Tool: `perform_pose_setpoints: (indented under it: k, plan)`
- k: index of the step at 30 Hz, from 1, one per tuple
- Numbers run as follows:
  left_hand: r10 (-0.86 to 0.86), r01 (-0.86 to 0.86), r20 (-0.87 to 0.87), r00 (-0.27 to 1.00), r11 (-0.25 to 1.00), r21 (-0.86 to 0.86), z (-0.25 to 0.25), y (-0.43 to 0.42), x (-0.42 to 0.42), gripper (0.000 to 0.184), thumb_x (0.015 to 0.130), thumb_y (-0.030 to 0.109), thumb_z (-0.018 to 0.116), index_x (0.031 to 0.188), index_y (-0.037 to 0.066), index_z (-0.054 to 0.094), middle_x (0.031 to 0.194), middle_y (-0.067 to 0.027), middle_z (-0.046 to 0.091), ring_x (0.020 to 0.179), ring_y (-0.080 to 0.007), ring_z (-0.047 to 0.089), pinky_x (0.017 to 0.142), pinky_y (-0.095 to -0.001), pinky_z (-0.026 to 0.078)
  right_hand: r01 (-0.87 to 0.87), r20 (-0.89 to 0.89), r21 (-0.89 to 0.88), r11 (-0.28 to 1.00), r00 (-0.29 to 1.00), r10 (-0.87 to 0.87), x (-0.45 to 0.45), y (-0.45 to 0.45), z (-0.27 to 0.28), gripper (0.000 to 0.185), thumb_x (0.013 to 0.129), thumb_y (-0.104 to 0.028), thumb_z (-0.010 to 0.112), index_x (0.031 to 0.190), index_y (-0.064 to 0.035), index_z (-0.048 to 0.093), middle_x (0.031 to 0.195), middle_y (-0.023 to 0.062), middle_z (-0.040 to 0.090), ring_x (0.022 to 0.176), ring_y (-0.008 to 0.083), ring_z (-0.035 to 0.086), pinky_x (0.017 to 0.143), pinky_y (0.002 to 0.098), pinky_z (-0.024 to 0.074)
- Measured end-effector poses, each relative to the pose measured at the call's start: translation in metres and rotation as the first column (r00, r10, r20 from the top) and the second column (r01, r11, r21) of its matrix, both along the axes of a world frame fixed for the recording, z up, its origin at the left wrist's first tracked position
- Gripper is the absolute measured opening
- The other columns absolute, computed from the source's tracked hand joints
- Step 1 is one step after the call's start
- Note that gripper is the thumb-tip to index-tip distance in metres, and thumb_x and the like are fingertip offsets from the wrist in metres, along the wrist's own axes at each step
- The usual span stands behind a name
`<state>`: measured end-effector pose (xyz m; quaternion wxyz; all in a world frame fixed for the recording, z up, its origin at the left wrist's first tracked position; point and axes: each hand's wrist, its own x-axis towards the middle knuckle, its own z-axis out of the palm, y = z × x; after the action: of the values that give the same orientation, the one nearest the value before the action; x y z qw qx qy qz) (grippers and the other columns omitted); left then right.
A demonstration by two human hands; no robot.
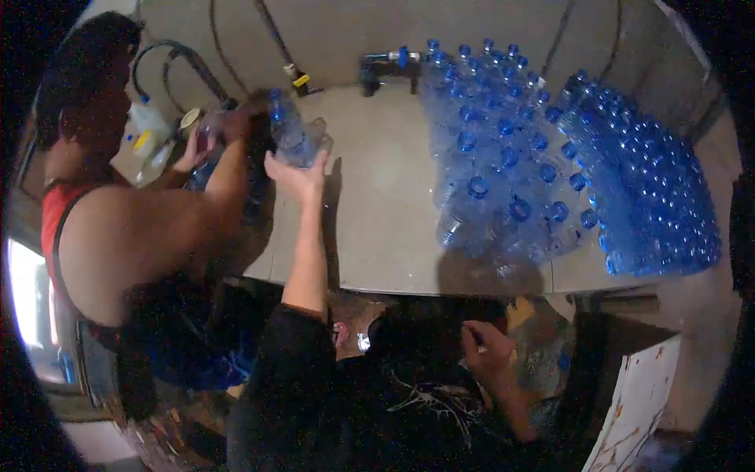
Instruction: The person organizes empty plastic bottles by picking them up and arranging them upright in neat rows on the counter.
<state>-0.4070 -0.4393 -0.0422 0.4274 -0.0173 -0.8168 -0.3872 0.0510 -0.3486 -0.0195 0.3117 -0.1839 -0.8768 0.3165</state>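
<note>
My left hand (300, 179) reaches out over the counter, its fingers wrapped round the lower part of a clear plastic bottle (292, 140) with a blue cap. The bottle tilts a little to the left, and another clear shape beside it may be a second bottle. Held low in front of my dark shirt, my right hand (489, 348) has its fingers curled in, and I see nothing in them. A co-worker's hands (208, 141) are at the left, close to the bottle, around something clear that is partly hidden.
Many blue-capped clear bottles (495, 173) stand on the pale counter (377, 181). To their right lies a wrapped pack of blue bottles (653, 189). Behind are a pipe with a blue valve (403, 57) and a yellow-handled tap (299, 79). The co-worker (149, 228) stands close on my left.
</note>
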Motion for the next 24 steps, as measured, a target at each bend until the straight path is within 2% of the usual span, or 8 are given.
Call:
perform_pose_setpoints:
  k: [4, 7, 11, 12, 15, 19, 21, 24]
  plan:
    - [-0.236, 0.219, 0.195, 0.952, 0.970, 0.104, -0.013, -0.024, -0.026, 0.066, 0.063, 0.028, 0.088, 0.114, -0.004, 0.060, 0.110, -0.0182, 0.064, 0.104, -0.0304, 0.061, 0.094, -0.0390, 0.046, 0.012, 0.071, -0.063, 0.998, 0.997, -0.008, -0.017, -0.026, 0.004, 0.019, 0.082, -0.008, 0.071, 0.100, -0.0032, 0.066, 0.082, 0.0130, 0.069, 0.074, 0.0268, 0.068, 0.065, 0.0319, 0.0542]
    - [-0.849, 0.635, 0.258, 0.461, 0.518, 0.573, 0.014, -0.036, 0.062, 0.060, 0.069, 0.021, 0.086, 0.118, 0.000, 0.059, 0.108, -0.0098, 0.065, 0.095, -0.0199, 0.061, 0.084, -0.0349, 0.050, -0.001, 0.106, -0.213, 0.977, 0.994, 0.024, -0.050, -0.041, 0.015, 0.040, 0.081, -0.013, 0.074, 0.117, -0.0035, 0.060, 0.099, 0.0157, 0.067, 0.084, 0.0302, 0.067, 0.071, 0.0343, 0.0543]
    - [-0.947, 0.806, 0.320, 0.036, 0.216, 0.552, 0.005, -0.046, 0.183, 0.071, 0.058, 0.018, 0.091, 0.118, 0.005, 0.055, 0.103, -0.0054, 0.059, 0.098, -0.0200, 0.060, 0.082, -0.0357, 0.051, 0.103, 0.138, -0.044, 0.994, 0.986, -0.097, -0.100, -0.051, 0.026, 0.071, 0.076, -0.021, 0.079, 0.135, -0.0035, 0.044, 0.117, 0.0191, 0.059, 0.099, 0.0317, 0.062, 0.084, 0.0381, 0.0515]
    - [-0.821, 0.856, 0.564, -0.081, 0.232, 0.461, 0.030, -0.047, 0.193, 0.072, 0.057, 0.018, 0.092, 0.117, 0.004, 0.054, 0.104, -0.0073, 0.059, 0.100, -0.0204, 0.061, 0.085, -0.0342, 0.052, 0.127, 0.085, -0.077, 0.989, 0.989, -0.120, -0.102, -0.055, 0.023, 0.073, 0.075, -0.022, 0.080, 0.136, -0.0034, 0.043, 0.117, 0.0186, 0.059, 0.101, 0.0318, 0.061, 0.085, 0.0386, 0.0510]
    - [-0.902, 0.976, 0.400, -0.162, -0.088, 0.198, 0.031, -0.037, 0.191, 0.076, 0.057, 0.018, 0.092, 0.120, 0.002, 0.053, 0.107, -0.0099, 0.059, 0.102, -0.0230, 0.060, 0.089, -0.0350, 0.051, 0.155, -0.053, -0.394, 0.906, 0.980, -0.191, -0.110, -0.063, 0.011, 0.073, 0.074, -0.024, 0.080, 0.134, -0.0030, 0.044, 0.114, 0.0158, 0.060, 0.103, 0.0311, 0.060, 0.089, 0.0392, 0.0496]
    - [-0.847, 0.514, 0.363, 0.388, 0.525, 0.678, 0.057, -0.032, 0.098, 0.083, 0.067, 0.023, 0.087, 0.133, -0.001, 0.043, 0.126, -0.0202, 0.051, 0.122, -0.0314, 0.048, 0.104, -0.0429, 0.037, 0.275, 0.174, -0.067, 0.959, 0.950, -0.260, -0.081, -0.047, 0.018, 0.069, 0.075, -0.020, 0.081, 0.131, -0.0006, 0.046, 0.113, 0.0124, 0.060, 0.112, 0.0274, 0.056, 0.093, 0.0385, 0.0483]
    - [-0.354, 0.308, 0.110, 0.929, 0.902, 0.302, 0.031, -0.031, 0.020, 0.099, 0.066, 0.028, 0.087, 0.139, -0.005, 0.030, 0.144, -0.0258, 0.031, 0.133, -0.0365, 0.033, 0.110, -0.0449, 0.030, 0.294, 0.051, 0.062, 0.954, 0.954, -0.297, -0.062, -0.045, 0.015, 0.071, 0.074, -0.022, 0.082, 0.131, 0.0007, 0.047, 0.115, 0.0145, 0.059, 0.111, 0.0282, 0.056, 0.092, 0.0392, 0.0487]
    - [-0.080, 0.055, 0.176, 0.981, 0.988, 0.147, 0.001, -0.029, -0.055, 0.111, 0.058, 0.041, 0.090, 0.140, -0.005, 0.031, 0.142, -0.0257, 0.035, 0.132, -0.0379, 0.035, 0.108, -0.0460, 0.033, 0.456, -0.019, -0.158, 0.876, 0.885, -0.465, -0.037, -0.055, 0.016, 0.077, 0.070, -0.023, 0.084, 0.133, 0.0016, 0.045, 0.120, 0.0179, 0.057, 0.105, 0.0315, 0.059, 0.091, 0.0405, 0.0502]
